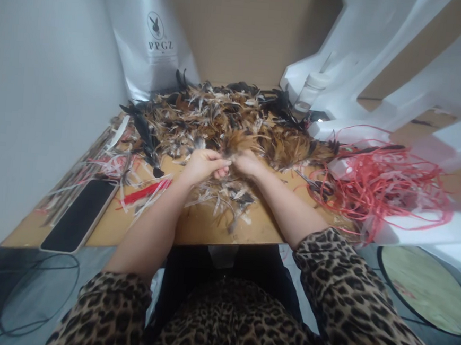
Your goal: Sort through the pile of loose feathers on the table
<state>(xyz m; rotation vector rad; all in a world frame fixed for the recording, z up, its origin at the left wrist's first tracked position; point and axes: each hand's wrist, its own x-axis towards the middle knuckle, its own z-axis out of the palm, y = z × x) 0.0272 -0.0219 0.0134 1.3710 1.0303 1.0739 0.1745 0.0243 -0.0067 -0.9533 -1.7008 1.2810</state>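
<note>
A small bunch of golden-brown feathers (239,141) stands up between my two hands, over the front half of the table. My left hand (209,166) is closed in a pinch, thumb against fingers, at the base of the bunch. Touching it from the other side, my right hand (247,165) is closed around the quill end, its fingertips partly hidden. Right behind my hands spreads a large heap of brown, black and white feathers (203,112). Below them, loose feather scraps (229,193) lie on the wooden tabletop (206,229).
A phone (79,216) rests at the left edge near thin sticks (74,176) and red strips (145,192). Tangled red plastic ribbon (392,190) covers the right side, with scissors (315,185) beside it. A clear bottle (311,91) stands at the back right. A round stool (424,289) is lower right.
</note>
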